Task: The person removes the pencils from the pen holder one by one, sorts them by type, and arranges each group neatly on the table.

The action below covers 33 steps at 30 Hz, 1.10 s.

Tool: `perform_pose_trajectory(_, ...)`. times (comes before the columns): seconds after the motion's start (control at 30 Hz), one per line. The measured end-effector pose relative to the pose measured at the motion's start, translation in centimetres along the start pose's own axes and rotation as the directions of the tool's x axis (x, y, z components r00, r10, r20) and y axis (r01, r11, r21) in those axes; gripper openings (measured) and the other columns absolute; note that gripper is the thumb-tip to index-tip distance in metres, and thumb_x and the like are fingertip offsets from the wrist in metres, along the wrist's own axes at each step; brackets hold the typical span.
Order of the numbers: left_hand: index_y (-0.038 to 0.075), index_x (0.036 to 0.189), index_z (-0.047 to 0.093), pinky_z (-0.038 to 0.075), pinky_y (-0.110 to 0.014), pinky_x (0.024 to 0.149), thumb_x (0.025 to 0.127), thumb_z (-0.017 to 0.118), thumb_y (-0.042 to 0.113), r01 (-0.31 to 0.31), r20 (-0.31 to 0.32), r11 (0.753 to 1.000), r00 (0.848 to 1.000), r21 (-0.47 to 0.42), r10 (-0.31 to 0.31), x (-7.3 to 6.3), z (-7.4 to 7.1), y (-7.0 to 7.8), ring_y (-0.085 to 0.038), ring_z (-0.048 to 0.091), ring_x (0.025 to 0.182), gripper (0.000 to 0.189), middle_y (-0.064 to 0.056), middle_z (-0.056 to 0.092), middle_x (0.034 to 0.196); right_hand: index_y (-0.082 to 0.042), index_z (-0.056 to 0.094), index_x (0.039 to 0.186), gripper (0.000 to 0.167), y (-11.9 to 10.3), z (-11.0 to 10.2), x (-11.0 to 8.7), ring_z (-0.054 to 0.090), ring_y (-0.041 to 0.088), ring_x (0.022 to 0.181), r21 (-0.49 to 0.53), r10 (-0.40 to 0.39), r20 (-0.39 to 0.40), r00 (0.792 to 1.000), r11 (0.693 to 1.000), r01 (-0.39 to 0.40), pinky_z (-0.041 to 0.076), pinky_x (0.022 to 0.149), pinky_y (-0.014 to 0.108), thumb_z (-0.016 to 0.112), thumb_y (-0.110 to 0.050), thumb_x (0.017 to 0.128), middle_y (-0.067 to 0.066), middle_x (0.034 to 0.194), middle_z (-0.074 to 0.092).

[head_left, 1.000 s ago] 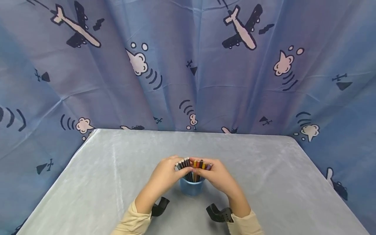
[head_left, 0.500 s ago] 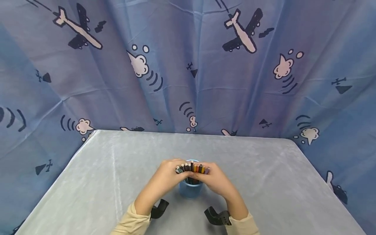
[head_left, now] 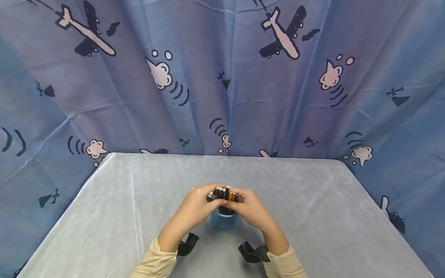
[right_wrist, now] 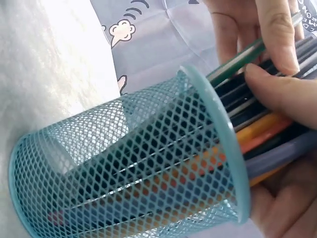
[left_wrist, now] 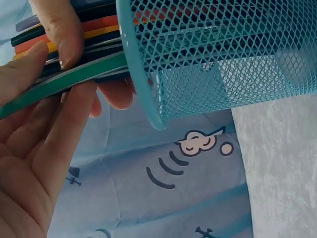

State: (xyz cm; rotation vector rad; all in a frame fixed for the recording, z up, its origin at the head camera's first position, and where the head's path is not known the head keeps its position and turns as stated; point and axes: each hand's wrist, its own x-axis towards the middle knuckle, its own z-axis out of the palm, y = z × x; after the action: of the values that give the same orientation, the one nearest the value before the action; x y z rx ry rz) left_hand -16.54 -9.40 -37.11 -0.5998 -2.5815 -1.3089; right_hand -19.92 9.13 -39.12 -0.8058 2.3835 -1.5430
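Note:
A bundle of coloured pencils [head_left: 222,193] stands upright in a light-blue mesh pencil cup [head_left: 224,222] on the table. My left hand [head_left: 199,201] grips the bundle from the left, its thumb across the near side. From the right, my right hand [head_left: 247,205] holds the same bundle, the thumbs meeting in front. In the left wrist view, a green pencil [left_wrist: 74,74] slants between the left fingers, just outside the cup's rim [left_wrist: 132,59]. Through the mesh in the right wrist view, the pencils' lower ends show inside the cup [right_wrist: 229,144]. Some fingers are hidden behind the bundle.
A pale grey cloth covers the table [head_left: 295,193]. Behind and beside it hangs a blue-purple curtain [head_left: 194,88] with printed planes and clouds. Black straps with camera mounts [head_left: 188,244] sit at both wrists, close to the tabletop.
The pencils' tops, earlier fanned wider in two groups, are now gathered more tightly into one row. The right hand has come slightly left toward the left hand. The cup remains standing.

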Motion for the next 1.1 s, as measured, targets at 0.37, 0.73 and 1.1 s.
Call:
perform_pose_trajectory(0.37,0.009,0.109,0.076,0.056,-0.030,0.080,0.087,0.075,0.016,0.010,-0.084,0.995,0.996,0.099,-0.002,-0.48,-0.75,-0.26,-0.017,0.065,0.097,0.023,-0.002,0.074,0.106,0.003,0.059,0.134,0.041,0.03,0.49,0.65,0.068,0.022,0.101,0.054,-0.033,0.026,0.999,0.998,0.031,0.058,0.082,0.026,0.065,-0.013,0.096,0.025,0.124,0.067)
perform_pose_trajectory(0.73,0.011,0.108,0.077,0.053,-0.019,0.069,0.083,0.080,0.020,0.085,-0.092,0.993,0.991,-0.075,-0.092,0.35,-0.45,0.06,-0.013,0.063,0.085,0.027,-0.001,0.074,0.102,0.007,0.065,0.124,0.038,0.21,-0.14,0.53,0.067,0.015,0.094,0.072,0.000,0.055,0.998,0.997,-0.004,0.058,0.080,0.025,0.066,-0.018,0.096,0.026,0.114,0.069)
perform_pose_trajectory(1.1,0.014,0.106,0.078,0.054,-0.031,0.082,0.088,0.076,0.018,0.050,-0.058,0.993,0.997,-0.102,-0.056,0.23,-0.34,-0.10,-0.015,0.062,0.097,0.018,0.002,0.071,0.111,0.007,0.070,0.110,0.023,0.21,0.05,0.35,0.061,0.013,0.075,0.003,-0.086,0.054,0.995,0.996,0.086,0.055,0.067,0.028,0.062,-0.011,0.098,0.024,0.095,0.071)
